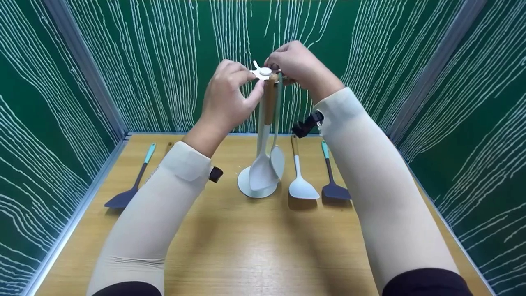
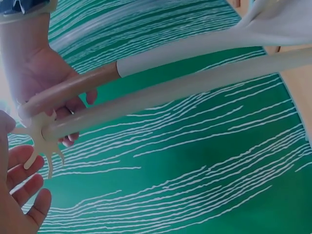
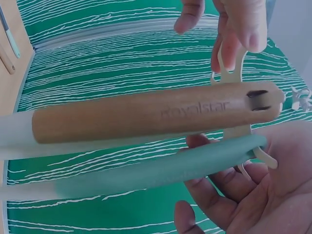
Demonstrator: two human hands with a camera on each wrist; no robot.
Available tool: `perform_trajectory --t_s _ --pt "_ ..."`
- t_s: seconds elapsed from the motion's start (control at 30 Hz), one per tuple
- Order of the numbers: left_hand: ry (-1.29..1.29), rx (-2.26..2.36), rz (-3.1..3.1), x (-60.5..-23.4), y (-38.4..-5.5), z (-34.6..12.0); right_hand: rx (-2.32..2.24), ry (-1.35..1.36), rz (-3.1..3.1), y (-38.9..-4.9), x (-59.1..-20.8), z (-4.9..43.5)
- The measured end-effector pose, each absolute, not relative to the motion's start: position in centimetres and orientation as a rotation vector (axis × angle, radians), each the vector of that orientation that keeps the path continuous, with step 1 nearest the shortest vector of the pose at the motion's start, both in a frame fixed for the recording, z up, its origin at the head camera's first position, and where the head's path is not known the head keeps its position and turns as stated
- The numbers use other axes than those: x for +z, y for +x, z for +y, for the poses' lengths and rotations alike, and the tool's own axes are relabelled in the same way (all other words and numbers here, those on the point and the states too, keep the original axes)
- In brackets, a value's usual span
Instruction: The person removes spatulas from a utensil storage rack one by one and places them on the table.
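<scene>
In the head view, an upright white utensil rack [image 1: 243,182] has a hooked top. My left hand [image 1: 230,92] pinches a hook at its left with index finger and thumb. Two utensils hang there: a white spoon-like one [image 1: 259,174] with a wooden handle [image 3: 122,114], and a pale oval-headed one [image 1: 277,162] with a green handle [image 3: 161,168]. In the right wrist view a hook pokes through the green handle's end. My right hand [image 1: 302,63] is at the rack's top right, palm by that end, fingers loosely bent behind the handles; cannot tell whether they grip anything.
On the wooden table [image 1: 246,234], a white turner [image 1: 303,190] and a dark turner [image 1: 335,191] lie right of the rack. Another dark turner [image 1: 123,198] lies at left, and a wooden handle tip shows beside my left sleeve. Green, white-streaked panels [image 1: 164,70] enclose the table.
</scene>
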State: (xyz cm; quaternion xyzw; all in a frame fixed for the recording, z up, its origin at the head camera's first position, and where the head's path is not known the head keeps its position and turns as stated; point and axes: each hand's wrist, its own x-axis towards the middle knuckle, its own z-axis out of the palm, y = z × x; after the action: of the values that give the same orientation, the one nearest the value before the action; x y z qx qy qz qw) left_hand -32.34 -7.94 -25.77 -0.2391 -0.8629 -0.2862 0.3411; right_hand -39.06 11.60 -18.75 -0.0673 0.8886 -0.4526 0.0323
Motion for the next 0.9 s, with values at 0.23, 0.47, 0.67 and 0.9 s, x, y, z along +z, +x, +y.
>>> perform_trajectory --t_s 0.23,0.47,0.67,0.9 --pt "-0.657 -0.823 -2.236 -26.0 -33.0 -8.8 -1.345 -0.168 2.784 -38.8 -18.7 11.8" --pt "-0.681 -0.883 -2.250 -26.2 -33.7 -9.5 -1.334 -0.155 2.822 -38.4 -19.0 12.0" --pt "-0.688 -0.970 -2.255 -26.4 -34.1 -9.8 -1.346 -0.129 2.836 -38.1 -19.3 11.8" --pt "-0.682 -1.084 -2.264 -26.6 -34.4 -10.0 -1.296 -0.127 2.903 -38.0 -19.6 11.8"
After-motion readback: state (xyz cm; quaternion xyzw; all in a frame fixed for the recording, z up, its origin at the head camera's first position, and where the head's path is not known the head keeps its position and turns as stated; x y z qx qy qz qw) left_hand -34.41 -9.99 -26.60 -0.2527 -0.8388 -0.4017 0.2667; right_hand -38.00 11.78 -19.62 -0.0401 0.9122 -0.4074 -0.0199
